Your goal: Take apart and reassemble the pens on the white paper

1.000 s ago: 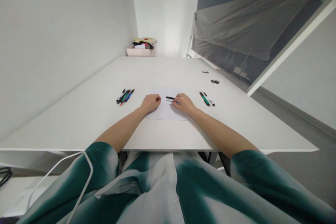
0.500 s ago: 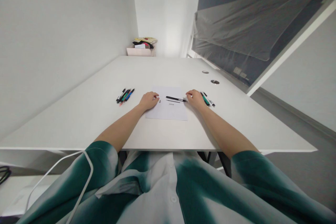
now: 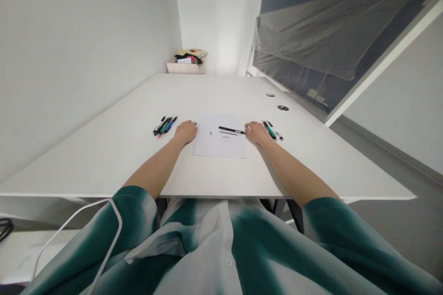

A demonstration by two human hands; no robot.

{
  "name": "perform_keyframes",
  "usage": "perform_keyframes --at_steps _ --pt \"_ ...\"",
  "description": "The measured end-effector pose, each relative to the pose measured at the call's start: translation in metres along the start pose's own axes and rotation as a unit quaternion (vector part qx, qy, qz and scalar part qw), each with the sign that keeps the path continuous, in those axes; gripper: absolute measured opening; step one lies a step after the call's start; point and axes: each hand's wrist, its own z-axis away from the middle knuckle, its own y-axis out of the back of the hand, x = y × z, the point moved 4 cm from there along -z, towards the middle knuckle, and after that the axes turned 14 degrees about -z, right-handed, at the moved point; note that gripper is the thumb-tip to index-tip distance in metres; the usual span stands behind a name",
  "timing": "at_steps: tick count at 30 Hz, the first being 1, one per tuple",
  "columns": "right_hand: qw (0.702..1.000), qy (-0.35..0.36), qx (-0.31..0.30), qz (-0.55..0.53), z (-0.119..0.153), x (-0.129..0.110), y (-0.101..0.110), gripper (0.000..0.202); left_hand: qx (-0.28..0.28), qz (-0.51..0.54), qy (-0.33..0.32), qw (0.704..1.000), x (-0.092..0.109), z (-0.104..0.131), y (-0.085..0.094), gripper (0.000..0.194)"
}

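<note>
On the white sheet of paper lie the parts of a pen: a black pen barrel, a thin dark refill just below it, a small spring, and a little cone-shaped tip further left. My left hand rests palm down at the sheet's left edge, fingers out and nothing in them. At the right edge my right hand also lies low on the table, fingers loosely extended, beside the right end of the barrel. Whether it touches the barrel I cannot tell.
Several pens lie in a group left of my left hand. More pens, green, black and white, are just right of my right hand. A box of cloth items stands at the far end. Two round fittings sit in the table.
My left hand has moved left, off the middle of the paper to its edge, and flattened. My right hand has lowered and its raised fingers have come down. The pen parts stay put.
</note>
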Motion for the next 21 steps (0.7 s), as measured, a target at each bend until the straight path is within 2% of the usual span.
perform_keyframes --at_steps 21 --pt "1.0 -0.007 0.0 0.001 0.0003 0.0003 0.0009 0.039 0.004 0.004 -0.006 1.0 -0.0014 0.0005 0.0006 0.043"
